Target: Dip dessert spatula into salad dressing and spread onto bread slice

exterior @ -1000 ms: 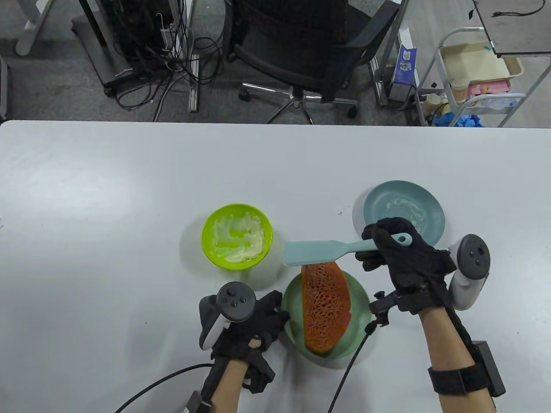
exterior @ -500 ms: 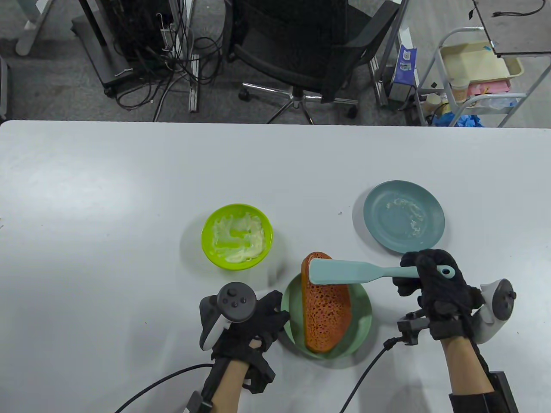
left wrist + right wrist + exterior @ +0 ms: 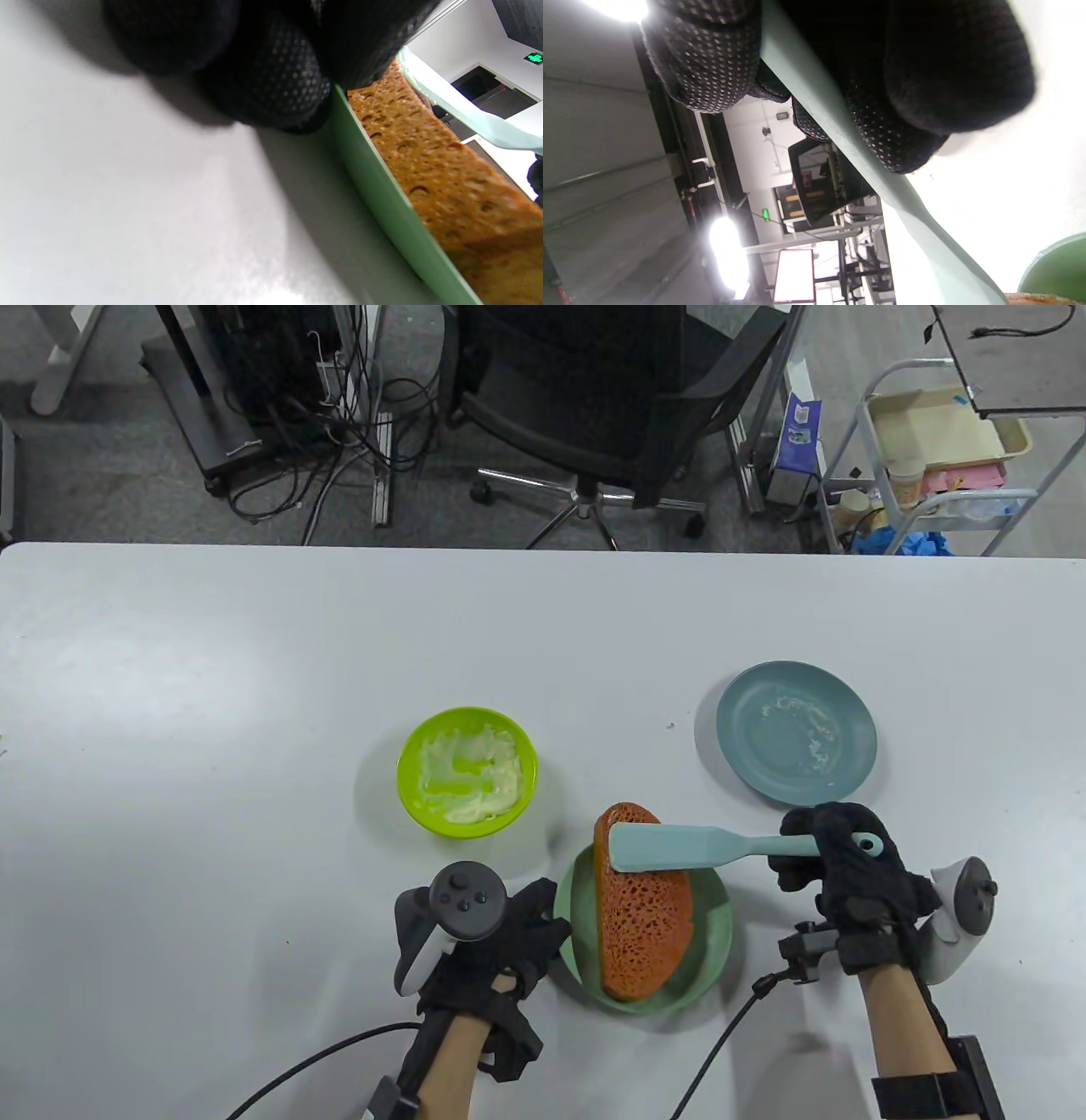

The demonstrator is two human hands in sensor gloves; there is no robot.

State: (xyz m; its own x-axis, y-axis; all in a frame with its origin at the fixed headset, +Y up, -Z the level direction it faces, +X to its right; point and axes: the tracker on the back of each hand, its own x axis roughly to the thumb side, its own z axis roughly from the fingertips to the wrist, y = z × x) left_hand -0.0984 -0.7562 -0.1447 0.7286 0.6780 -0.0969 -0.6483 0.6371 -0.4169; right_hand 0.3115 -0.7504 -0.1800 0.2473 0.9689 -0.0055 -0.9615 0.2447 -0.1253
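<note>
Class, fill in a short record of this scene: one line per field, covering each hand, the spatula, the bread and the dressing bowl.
right hand: grips the spatula handle
spatula: blade lies across the far end of the bread
bread slice: lies on the green plate
left hand: fingers touch the plate's left rim
dressing bowl: lime green, left of the bread, holds pale dressing
blue plate: smeared, beyond the right hand

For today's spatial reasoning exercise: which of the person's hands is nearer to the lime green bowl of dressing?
Left. The left hand rests just below the lime green bowl, beside the bread plate; the right hand holds the spatula far to its right.
</note>
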